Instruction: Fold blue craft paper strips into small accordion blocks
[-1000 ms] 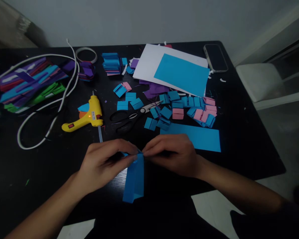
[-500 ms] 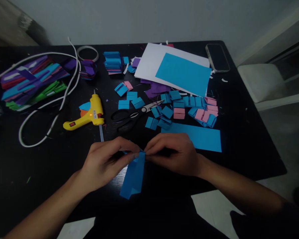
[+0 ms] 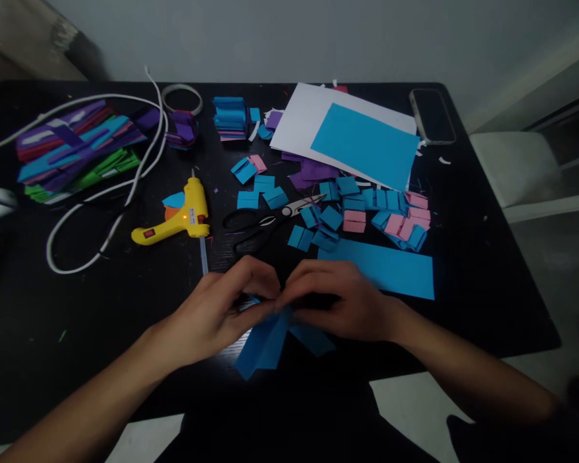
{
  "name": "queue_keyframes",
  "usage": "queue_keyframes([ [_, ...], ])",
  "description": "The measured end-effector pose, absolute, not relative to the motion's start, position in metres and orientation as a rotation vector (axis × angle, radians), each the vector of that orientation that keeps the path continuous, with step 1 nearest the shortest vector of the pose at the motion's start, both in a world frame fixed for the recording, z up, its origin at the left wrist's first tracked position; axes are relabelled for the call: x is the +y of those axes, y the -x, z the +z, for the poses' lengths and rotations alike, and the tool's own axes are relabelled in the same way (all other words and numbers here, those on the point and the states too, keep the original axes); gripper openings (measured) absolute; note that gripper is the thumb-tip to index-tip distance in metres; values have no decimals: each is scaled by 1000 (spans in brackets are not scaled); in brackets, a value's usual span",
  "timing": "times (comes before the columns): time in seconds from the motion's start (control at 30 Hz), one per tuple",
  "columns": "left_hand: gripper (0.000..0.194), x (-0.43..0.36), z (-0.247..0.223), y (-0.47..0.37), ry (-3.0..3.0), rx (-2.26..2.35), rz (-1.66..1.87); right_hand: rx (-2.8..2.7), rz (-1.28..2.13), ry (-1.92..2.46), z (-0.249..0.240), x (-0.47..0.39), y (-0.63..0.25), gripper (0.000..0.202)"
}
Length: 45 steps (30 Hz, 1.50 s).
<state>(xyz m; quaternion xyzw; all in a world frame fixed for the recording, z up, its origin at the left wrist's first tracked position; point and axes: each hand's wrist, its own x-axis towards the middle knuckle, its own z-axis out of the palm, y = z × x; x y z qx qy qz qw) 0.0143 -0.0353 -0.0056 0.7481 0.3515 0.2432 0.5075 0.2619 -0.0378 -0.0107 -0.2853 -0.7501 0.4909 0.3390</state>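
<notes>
My left hand [image 3: 224, 308] and my right hand [image 3: 338, 299] meet fingertip to fingertip near the front edge of the black table [image 3: 101, 308]. Between them they pinch a blue paper strip [image 3: 265, 344], whose folded part hangs toward me and spreads into two flaps. Just beyond my right hand lies a long flat blue strip [image 3: 390, 270]. Several small folded blue and pink paper pieces [image 3: 367, 212] are scattered behind it.
A yellow glue gun [image 3: 181, 218] with a white cord [image 3: 101, 193] lies left of black scissors [image 3: 260, 225]. White and blue sheets [image 3: 352, 138], a phone [image 3: 431, 116], a tape roll [image 3: 183, 96] and a pile of coloured strips [image 3: 72, 148] lie farther back. A white chair [image 3: 516, 164] stands at right.
The hanging blue strip has spread into two flaps, one now pointing right under my right hand. Both hands stay together at the same spot; the view shifted slightly.
</notes>
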Motion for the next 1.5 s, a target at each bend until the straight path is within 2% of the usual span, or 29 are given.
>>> queue_keyframes([
  [0.23,25,-31,2,-15,-1662,832,504,-1906,1345,797,-10,-37,-264,16],
  [0.43,8,-22,8,-15,-1711,758,407,-1902,1300,762,-9,-37,-264,14],
  [0.83,13,-19,8,-15,-1797,716,400,-1882,1412,821,-11,-37,-266,18],
  [1.3,6,-22,7,-18,-1697,753,334,-1873,1432,823,-12,-40,-263,16],
  [1.5,10,-20,6,-17,-1731,722,351,-1865,1452,821,-12,-40,-261,16],
])
